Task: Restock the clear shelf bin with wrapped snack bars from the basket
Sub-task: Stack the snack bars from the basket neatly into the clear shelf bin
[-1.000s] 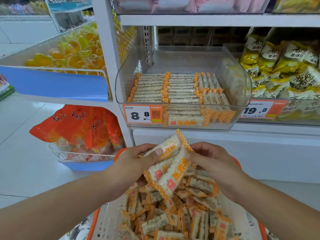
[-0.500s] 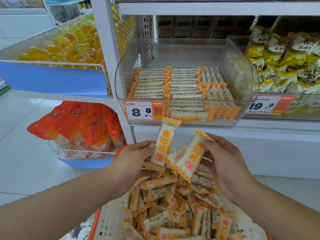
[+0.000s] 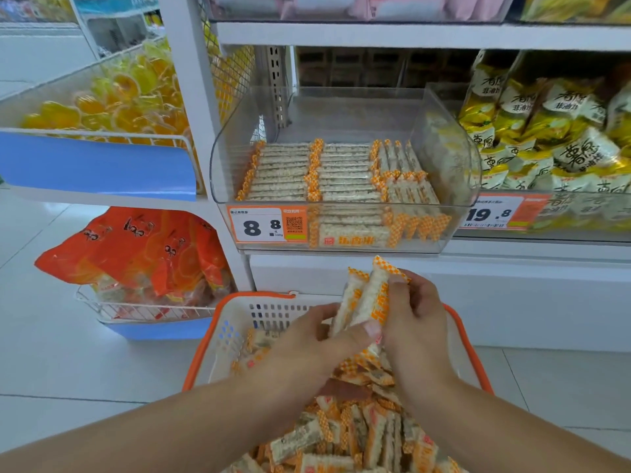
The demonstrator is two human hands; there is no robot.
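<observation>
Head view, lower centre of frame: I saw both hands over the basket (image 3: 239,322). Left hand (image 3: 307,349) and right hand (image 3: 415,319) had their fingers clamped together on a small bundle of snack bars (image 3: 367,295), ends pointing up toward the clear bin (image 3: 444,158) at mid-frame. More bars lay loose in the basket; the bin held neat rows, part full. I judged the bars light, stiff inside, wrappers slick; best held across the middle, not by the crimped ends.
</observation>
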